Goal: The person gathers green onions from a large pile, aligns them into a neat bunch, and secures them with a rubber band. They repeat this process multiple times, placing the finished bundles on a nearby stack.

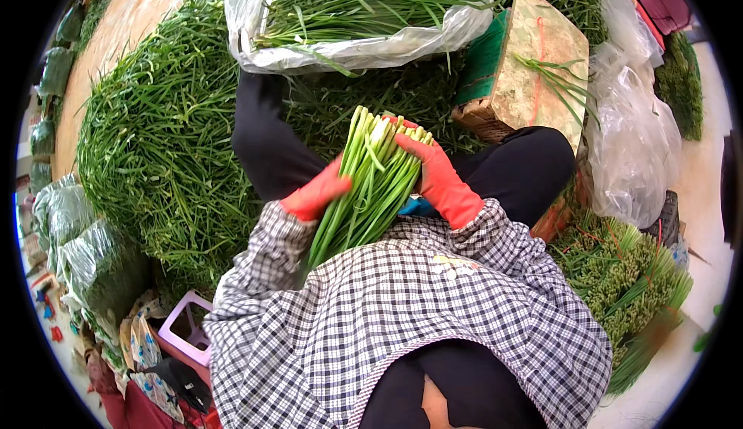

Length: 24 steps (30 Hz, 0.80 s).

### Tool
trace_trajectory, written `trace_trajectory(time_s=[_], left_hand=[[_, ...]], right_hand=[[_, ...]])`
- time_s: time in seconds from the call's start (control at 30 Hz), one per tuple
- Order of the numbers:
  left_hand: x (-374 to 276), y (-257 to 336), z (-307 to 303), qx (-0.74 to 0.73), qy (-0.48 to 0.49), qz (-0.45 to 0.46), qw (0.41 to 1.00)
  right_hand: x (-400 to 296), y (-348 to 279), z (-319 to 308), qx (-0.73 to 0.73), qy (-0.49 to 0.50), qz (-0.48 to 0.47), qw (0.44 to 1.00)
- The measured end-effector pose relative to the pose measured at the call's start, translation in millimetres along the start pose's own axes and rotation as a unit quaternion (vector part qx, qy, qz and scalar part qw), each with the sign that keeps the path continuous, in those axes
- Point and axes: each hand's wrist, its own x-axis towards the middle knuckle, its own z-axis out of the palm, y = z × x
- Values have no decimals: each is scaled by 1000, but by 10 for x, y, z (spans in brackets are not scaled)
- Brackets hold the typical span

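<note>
A thick bunch of long green stalks (365, 185), pale at the cut ends, lies between my hands above my lap, with the pale ends pointing away from me. My right hand (432, 168), in a red glove, grips its right side near those ends, the thumb on top. On the left side my left hand (325, 188), also gloved in red and slightly blurred, rests against the stalks with its fingers partly hidden behind them. Beyond them stands a container lined with clear plastic (360, 57), holding more green stalks. A few loose stalks lie on a worn board (545, 69) at the upper right.
A large heap of green leaves (168, 139) fills the left side. Bundles of tied stalks (627, 278) lie at the right, below a clear plastic sheet (627, 133). Plastic-wrapped bundles (93, 255) and a pink plastic stool (186, 327) stand at the lower left.
</note>
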Motion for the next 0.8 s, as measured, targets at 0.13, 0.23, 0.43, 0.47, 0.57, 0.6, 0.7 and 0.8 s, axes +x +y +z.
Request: trace_trajectory(time_s=[0.13,0.23,0.43,0.47,0.57,0.6,0.7,0.8], left_hand=[[-515,51,341,-36,35,-117,992],[-486,-497,-27,-211,47,-101,971],[-378,-711,8,-360,-2,-82,929],[-389,-653,82,-367,-19,-68,928],[-382,-641,63,-412,-76,-57,906],[-403,-696,85,-402,-60,-9,914],[-359,-843,8,-414,-50,42,908],[-394,-795,57,-378,-32,31,925]], right_hand=[[-24,-45,140,-56,-82,13,995],[21,-153,183,-218,-80,-58,971],[102,-579,85,-519,-51,-190,831],[111,-701,127,-640,-72,-264,718],[423,-1152,-30,-738,-20,-364,569],[503,-1340,-15,-767,63,-290,569],[292,-1274,670,-787,-123,-388,464],[126,-845,960,-818,-337,-297,358]])
